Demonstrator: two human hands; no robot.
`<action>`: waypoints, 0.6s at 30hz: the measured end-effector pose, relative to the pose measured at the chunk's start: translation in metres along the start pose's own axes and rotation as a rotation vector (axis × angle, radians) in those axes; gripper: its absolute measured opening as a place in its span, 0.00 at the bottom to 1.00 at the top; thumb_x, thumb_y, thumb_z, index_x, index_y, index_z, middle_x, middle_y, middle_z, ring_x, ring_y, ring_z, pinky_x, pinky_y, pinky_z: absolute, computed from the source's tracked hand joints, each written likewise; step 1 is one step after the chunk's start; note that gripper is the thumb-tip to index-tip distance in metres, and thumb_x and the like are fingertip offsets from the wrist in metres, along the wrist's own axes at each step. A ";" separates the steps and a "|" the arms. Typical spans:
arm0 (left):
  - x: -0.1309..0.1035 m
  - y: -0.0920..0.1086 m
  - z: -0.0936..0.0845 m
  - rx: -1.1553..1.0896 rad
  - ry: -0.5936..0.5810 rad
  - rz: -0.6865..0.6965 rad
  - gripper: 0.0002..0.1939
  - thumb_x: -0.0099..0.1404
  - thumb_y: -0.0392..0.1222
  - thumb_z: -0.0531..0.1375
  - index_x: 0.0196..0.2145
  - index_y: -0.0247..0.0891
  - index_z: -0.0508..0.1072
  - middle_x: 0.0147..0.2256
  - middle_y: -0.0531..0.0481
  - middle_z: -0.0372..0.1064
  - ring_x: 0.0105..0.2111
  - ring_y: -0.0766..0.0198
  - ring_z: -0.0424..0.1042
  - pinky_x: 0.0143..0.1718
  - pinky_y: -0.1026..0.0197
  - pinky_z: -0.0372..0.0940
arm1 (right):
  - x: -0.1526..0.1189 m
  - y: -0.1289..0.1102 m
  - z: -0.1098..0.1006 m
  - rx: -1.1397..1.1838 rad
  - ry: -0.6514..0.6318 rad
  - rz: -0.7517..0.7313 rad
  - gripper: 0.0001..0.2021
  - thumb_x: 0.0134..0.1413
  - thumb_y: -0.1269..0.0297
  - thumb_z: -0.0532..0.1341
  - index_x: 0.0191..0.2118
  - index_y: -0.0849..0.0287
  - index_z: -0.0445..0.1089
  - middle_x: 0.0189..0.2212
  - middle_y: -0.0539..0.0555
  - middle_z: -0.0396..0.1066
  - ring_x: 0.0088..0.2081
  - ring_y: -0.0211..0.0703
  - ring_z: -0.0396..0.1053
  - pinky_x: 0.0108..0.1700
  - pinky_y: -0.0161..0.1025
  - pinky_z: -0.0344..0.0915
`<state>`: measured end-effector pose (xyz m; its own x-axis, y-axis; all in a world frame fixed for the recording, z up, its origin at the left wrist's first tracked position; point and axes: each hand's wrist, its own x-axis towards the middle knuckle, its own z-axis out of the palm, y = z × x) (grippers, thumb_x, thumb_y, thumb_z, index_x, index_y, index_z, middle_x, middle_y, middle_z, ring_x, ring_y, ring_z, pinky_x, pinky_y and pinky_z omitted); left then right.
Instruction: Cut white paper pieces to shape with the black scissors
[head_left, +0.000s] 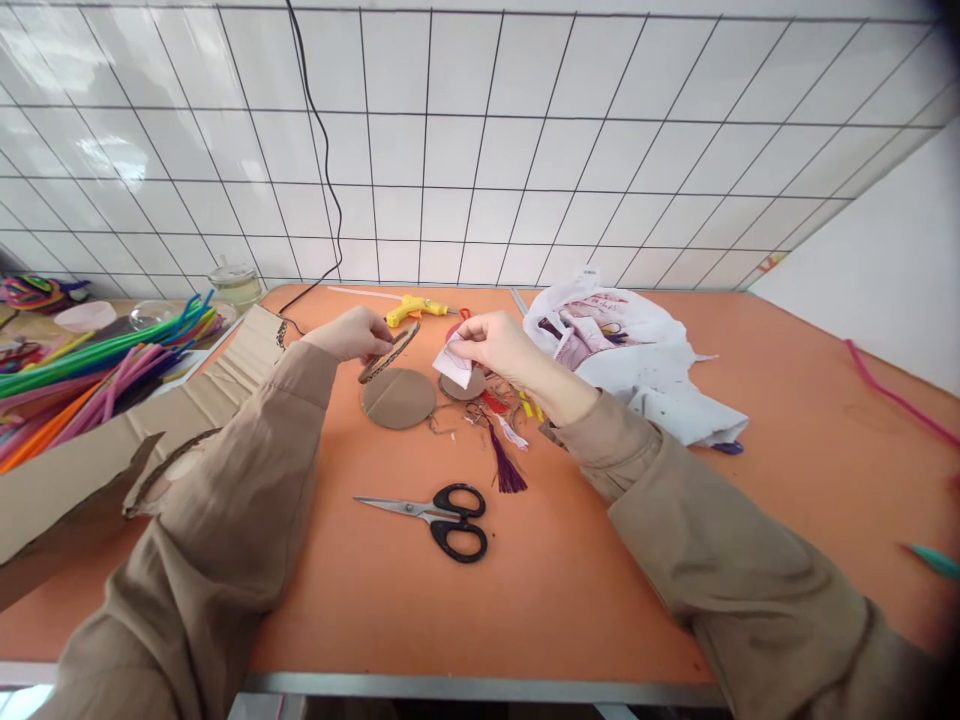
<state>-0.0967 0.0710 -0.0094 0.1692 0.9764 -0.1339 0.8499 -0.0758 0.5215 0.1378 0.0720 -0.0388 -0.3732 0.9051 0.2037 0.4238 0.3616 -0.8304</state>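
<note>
My left hand point(351, 335) is closed on the edge of a thin cardboard ring point(390, 355), which tilts above the table. Just below it a round cardboard disc point(398, 398) lies flat. Between thumb and fingers, my right hand point(491, 345) pinches a small pale pink piece point(454, 364), held over a smaller cardboard disc point(463, 384). Beside that disc lie loose threads, a red bit and a dark purple tassel point(507, 460). Nearer to me, black-handled scissors point(450, 518) rest on the orange table with their blades pointing left.
A yellow glue gun point(416, 308) lies behind my hands. White plastic bag point(637, 350) with contents sits at the right. Cut cardboard point(217, 385) and colourful pipe cleaners point(97, 365) are at the left, near a glass jar point(236, 284). A black cable hangs along the tiled wall.
</note>
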 end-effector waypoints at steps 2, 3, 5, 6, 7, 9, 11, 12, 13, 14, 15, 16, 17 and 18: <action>0.000 -0.002 -0.003 -0.053 -0.013 -0.016 0.05 0.50 0.39 0.64 0.28 0.39 0.77 0.27 0.48 0.75 0.28 0.60 0.74 0.29 0.62 0.67 | 0.001 0.003 0.003 -0.011 0.018 0.018 0.08 0.45 0.61 0.62 0.23 0.61 0.69 0.19 0.48 0.67 0.24 0.37 0.62 0.29 0.36 0.54; 0.000 -0.003 -0.004 -0.050 -0.021 -0.037 0.04 0.50 0.39 0.64 0.27 0.39 0.77 0.26 0.48 0.75 0.27 0.59 0.74 0.29 0.62 0.67 | 0.001 0.005 0.004 -0.014 0.022 0.027 0.09 0.44 0.61 0.63 0.23 0.61 0.69 0.19 0.48 0.67 0.24 0.36 0.62 0.29 0.36 0.54; 0.001 -0.006 -0.003 0.003 -0.031 -0.090 0.03 0.49 0.39 0.65 0.24 0.39 0.76 0.22 0.48 0.73 0.26 0.59 0.74 0.29 0.61 0.66 | 0.001 0.007 0.006 -0.013 0.020 0.042 0.08 0.43 0.61 0.63 0.23 0.61 0.69 0.19 0.48 0.67 0.24 0.36 0.62 0.29 0.36 0.53; 0.002 -0.008 -0.002 0.041 -0.025 -0.117 0.03 0.49 0.39 0.65 0.22 0.40 0.75 0.20 0.48 0.72 0.26 0.58 0.74 0.29 0.61 0.66 | 0.002 0.008 0.007 -0.012 0.020 0.047 0.08 0.43 0.62 0.63 0.22 0.61 0.69 0.19 0.48 0.67 0.24 0.36 0.62 0.29 0.36 0.53; 0.003 -0.011 -0.002 0.073 -0.013 -0.141 0.04 0.50 0.39 0.64 0.20 0.40 0.74 0.19 0.48 0.71 0.25 0.58 0.74 0.29 0.61 0.66 | 0.002 0.008 0.007 -0.013 0.021 0.050 0.08 0.43 0.62 0.63 0.22 0.61 0.69 0.20 0.48 0.67 0.24 0.36 0.62 0.29 0.35 0.54; 0.005 -0.017 0.000 0.123 0.030 -0.182 0.08 0.50 0.39 0.64 0.16 0.40 0.71 0.17 0.47 0.70 0.26 0.56 0.73 0.29 0.60 0.65 | 0.001 0.008 0.007 -0.015 0.022 0.058 0.07 0.43 0.62 0.63 0.22 0.61 0.69 0.19 0.48 0.67 0.24 0.36 0.63 0.29 0.35 0.54; 0.010 -0.024 0.002 0.183 0.098 -0.229 0.10 0.49 0.39 0.65 0.15 0.40 0.69 0.15 0.46 0.68 0.28 0.53 0.74 0.31 0.58 0.65 | 0.001 0.007 0.007 -0.015 0.017 0.064 0.07 0.44 0.63 0.63 0.23 0.61 0.69 0.18 0.49 0.67 0.23 0.36 0.63 0.28 0.35 0.55; 0.013 -0.028 0.002 0.213 0.137 -0.250 0.10 0.49 0.39 0.66 0.16 0.40 0.69 0.14 0.46 0.66 0.31 0.51 0.74 0.33 0.58 0.65 | 0.000 0.006 0.006 -0.015 0.013 0.065 0.07 0.44 0.63 0.62 0.22 0.61 0.69 0.18 0.49 0.67 0.23 0.36 0.63 0.28 0.35 0.55; 0.015 -0.032 0.003 0.240 0.169 -0.270 0.10 0.48 0.38 0.66 0.16 0.40 0.69 0.14 0.45 0.65 0.33 0.48 0.74 0.34 0.57 0.65 | 0.000 0.005 0.006 -0.017 0.012 0.064 0.07 0.45 0.63 0.62 0.22 0.61 0.69 0.17 0.49 0.67 0.23 0.36 0.63 0.28 0.35 0.55; 0.018 -0.036 0.005 0.263 0.195 -0.286 0.09 0.48 0.37 0.66 0.17 0.40 0.69 0.14 0.44 0.64 0.35 0.45 0.74 0.35 0.55 0.65 | 0.000 0.005 0.005 -0.019 0.014 0.064 0.07 0.45 0.63 0.62 0.22 0.61 0.69 0.17 0.49 0.67 0.22 0.36 0.63 0.27 0.35 0.55; 0.020 -0.039 0.006 0.274 0.210 -0.293 0.08 0.48 0.37 0.66 0.17 0.39 0.69 0.14 0.43 0.64 0.36 0.44 0.74 0.36 0.55 0.65 | -0.001 0.004 0.005 -0.021 0.015 0.063 0.07 0.44 0.64 0.62 0.22 0.61 0.69 0.17 0.49 0.67 0.22 0.36 0.63 0.27 0.35 0.55; 0.022 -0.041 0.007 0.280 0.219 -0.295 0.08 0.49 0.36 0.65 0.18 0.38 0.69 0.15 0.43 0.64 0.36 0.43 0.74 0.36 0.54 0.65 | 0.000 0.004 0.004 -0.021 0.016 0.063 0.07 0.45 0.64 0.62 0.22 0.61 0.69 0.16 0.49 0.67 0.22 0.36 0.63 0.27 0.34 0.55; 0.023 -0.042 0.008 0.279 0.222 -0.291 0.07 0.50 0.36 0.65 0.19 0.38 0.70 0.15 0.43 0.65 0.36 0.43 0.74 0.36 0.54 0.65 | 0.000 0.004 0.004 -0.018 0.013 0.062 0.07 0.45 0.64 0.62 0.22 0.61 0.69 0.16 0.49 0.67 0.22 0.36 0.63 0.26 0.35 0.54; 0.023 -0.042 0.008 0.272 0.220 -0.278 0.06 0.50 0.37 0.64 0.20 0.38 0.70 0.15 0.43 0.65 0.35 0.44 0.74 0.35 0.54 0.64 | 0.000 0.004 0.003 -0.008 0.011 0.062 0.07 0.45 0.64 0.62 0.23 0.61 0.69 0.16 0.49 0.67 0.22 0.36 0.63 0.26 0.35 0.54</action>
<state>-0.1240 0.0952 -0.0413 -0.1699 0.9846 -0.0400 0.9533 0.1745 0.2466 0.1368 0.0726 -0.0441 -0.3366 0.9283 0.1579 0.4525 0.3065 -0.8374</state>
